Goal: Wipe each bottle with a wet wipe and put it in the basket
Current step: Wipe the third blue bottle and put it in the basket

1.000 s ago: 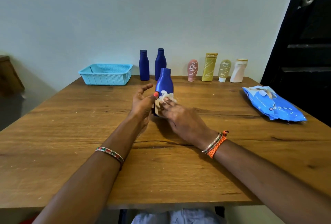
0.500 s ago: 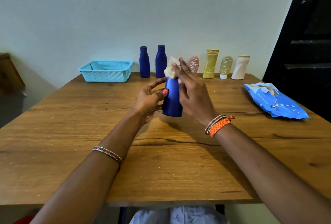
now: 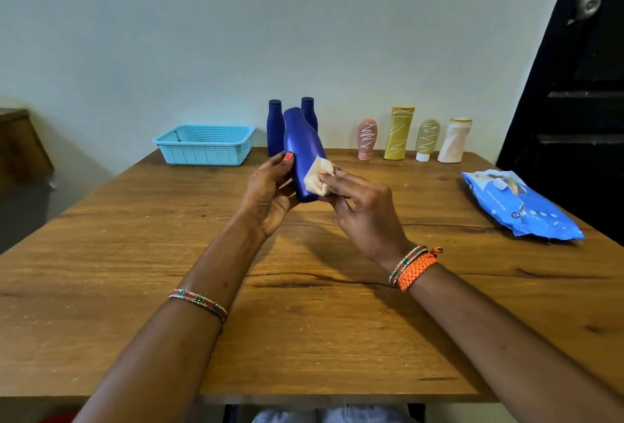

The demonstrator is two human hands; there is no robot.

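Note:
My left hand [image 3: 268, 194] grips a dark blue bottle [image 3: 300, 149] near its base, lifted off the table and tilted with its neck away from me. My right hand [image 3: 363, 211] pinches a crumpled cream wet wipe [image 3: 317, 179] against the bottle's lower right side. An empty light blue basket [image 3: 206, 145] stands at the far left of the table. Two more blue bottles [image 3: 274, 127] stand behind the held one, the right of them partly hidden.
Along the far edge stand a pink tube [image 3: 367, 138], a yellow tube [image 3: 399, 133], an olive tube [image 3: 427, 138] and a white bottle [image 3: 454, 140]. A blue wet wipe pack [image 3: 520, 204] lies at the right. The wooden table [image 3: 304, 321] has a dark door to its right.
The bottle has been lifted and tilted away from me. My right hand slid the wipe from the bottle's top down to its lower side.

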